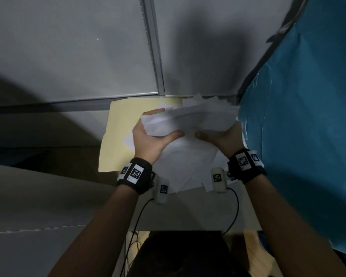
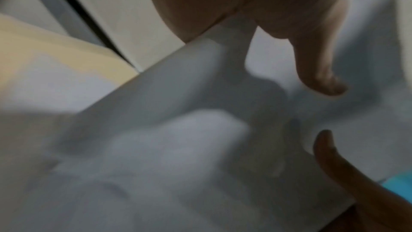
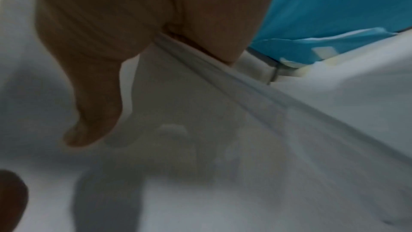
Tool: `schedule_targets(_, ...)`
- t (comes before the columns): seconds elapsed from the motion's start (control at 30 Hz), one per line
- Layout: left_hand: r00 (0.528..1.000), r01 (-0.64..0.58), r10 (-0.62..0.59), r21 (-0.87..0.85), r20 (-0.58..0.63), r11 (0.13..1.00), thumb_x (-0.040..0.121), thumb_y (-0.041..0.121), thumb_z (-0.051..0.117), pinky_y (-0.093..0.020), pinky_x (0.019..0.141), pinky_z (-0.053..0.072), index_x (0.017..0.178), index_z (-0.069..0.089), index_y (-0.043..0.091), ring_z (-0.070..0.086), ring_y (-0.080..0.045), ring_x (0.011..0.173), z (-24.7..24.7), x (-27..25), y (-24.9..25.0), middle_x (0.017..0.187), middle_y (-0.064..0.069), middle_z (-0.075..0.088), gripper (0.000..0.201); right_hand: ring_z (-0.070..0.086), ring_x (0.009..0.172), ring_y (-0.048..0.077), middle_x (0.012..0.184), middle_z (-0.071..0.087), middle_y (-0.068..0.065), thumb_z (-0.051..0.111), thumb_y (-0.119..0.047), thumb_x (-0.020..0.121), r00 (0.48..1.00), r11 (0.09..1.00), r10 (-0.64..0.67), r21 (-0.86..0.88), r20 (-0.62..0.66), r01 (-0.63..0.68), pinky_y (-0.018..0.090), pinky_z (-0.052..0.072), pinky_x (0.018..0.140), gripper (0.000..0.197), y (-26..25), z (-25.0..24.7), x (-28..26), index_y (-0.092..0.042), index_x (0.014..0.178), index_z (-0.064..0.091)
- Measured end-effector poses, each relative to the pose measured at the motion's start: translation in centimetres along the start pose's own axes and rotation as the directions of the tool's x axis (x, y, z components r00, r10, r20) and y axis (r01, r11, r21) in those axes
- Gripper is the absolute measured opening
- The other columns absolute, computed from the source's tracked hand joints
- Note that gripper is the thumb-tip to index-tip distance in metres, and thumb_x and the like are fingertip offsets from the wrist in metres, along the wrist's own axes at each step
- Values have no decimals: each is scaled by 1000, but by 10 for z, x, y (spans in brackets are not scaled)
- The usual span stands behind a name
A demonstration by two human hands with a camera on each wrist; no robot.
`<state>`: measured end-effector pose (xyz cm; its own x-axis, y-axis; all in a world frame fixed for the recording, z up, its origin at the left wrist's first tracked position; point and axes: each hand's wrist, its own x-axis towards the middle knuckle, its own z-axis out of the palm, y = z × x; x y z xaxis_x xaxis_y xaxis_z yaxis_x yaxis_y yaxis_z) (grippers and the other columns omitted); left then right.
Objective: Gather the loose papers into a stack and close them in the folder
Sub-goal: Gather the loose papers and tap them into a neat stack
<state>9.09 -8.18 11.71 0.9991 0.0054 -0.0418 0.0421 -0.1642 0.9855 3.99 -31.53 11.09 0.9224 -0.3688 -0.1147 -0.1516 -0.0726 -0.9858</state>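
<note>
white papers [image 1: 190,120] clamped between left hand [image 1: 148,140] and right hand [image 1: 226,138] (gathering step); next, square them onto the manila folder [image 1: 118,136].

Colour-wise it's pretty muted here. The papers [image 1: 198,118] are plain white, going greyish where shadow falls on them, and more white sheets [image 1: 186,164] lie right under that bunch. The folder [image 1: 118,136] to the left of the papers is a pale yellow, kinda manila-cream. Off to the right of the papers there's a bright teal-blue sheet [image 1: 300,136], solid colour, no print. Behind the papers the wall panels [image 1: 68,56] are flat light grey. Both wristbands [image 1: 136,176] are black with white tags carrying black-and-white square pixel patterns. The desk [image 1: 188,212] is off-white.
</note>
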Motion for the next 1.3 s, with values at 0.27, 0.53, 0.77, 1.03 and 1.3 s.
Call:
schedule_targets(0.27, 960, 277, -273, 82, -63, 957, 64, 37, 104, -36, 89, 65, 110, 76, 14, 79, -15, 99, 8, -4, -68, 105, 4, 81, 59, 62, 70, -13, 85, 61, -19, 88, -6, 75, 988, 988, 148, -46, 39, -146, -1, 47, 59, 39, 40, 24, -4, -29, 80, 57)
schedule_targets(0.53, 959, 216, -207, 26, -194, 976, 78, 15, 97, -10, 83, 60, 126, 75, 5, 70, 10, 96, -28, -22, -84, 115, 2, 77, 54, 66, 104, 13, 119, 68, -7, 89, -45, 71, 984, 923, 171, -359, 57, -140, 32, 57, 89, 58, 95, -1, -6, -23, 120, 66)
schedule_targets(0.77, 865, 500, -490, 280, -111, 819, 72, 15, 100, -38, 81, 57, 113, 74, 2, 73, -34, 100, -55, -35, -120, 107, -12, 73, 50, 43, 134, 37, 148, 40, 16, 78, -73, 61, 913, 395, 346, -849, -218, -352, 51, 38, 108, 120, 137, -58, 27, -13, 152, 28)
schedule_targets(1.03, 842, 454, -539, 530, 6, 716, 75, 17, 97, -38, 83, 57, 122, 77, 4, 75, -35, 107, -41, -59, -165, 121, -20, 78, 52, 49, 124, 35, 137, 42, 16, 88, -51, 66, 904, 630, 359, -654, -234, -420, 37, 45, 101, 96, 151, -23, 17, -7, 137, 41)
schedule_targets(1.3, 849, 466, -529, 496, -16, 733, 73, 17, 98, -43, 87, 61, 122, 79, 6, 76, -37, 107, -46, -56, -170, 119, -19, 80, 54, 56, 127, 34, 139, 56, 16, 73, -29, 87, 915, 732, 371, -557, -156, -392, 36, 48, 102, 63, 129, -6, 45, -3, 141, 52)
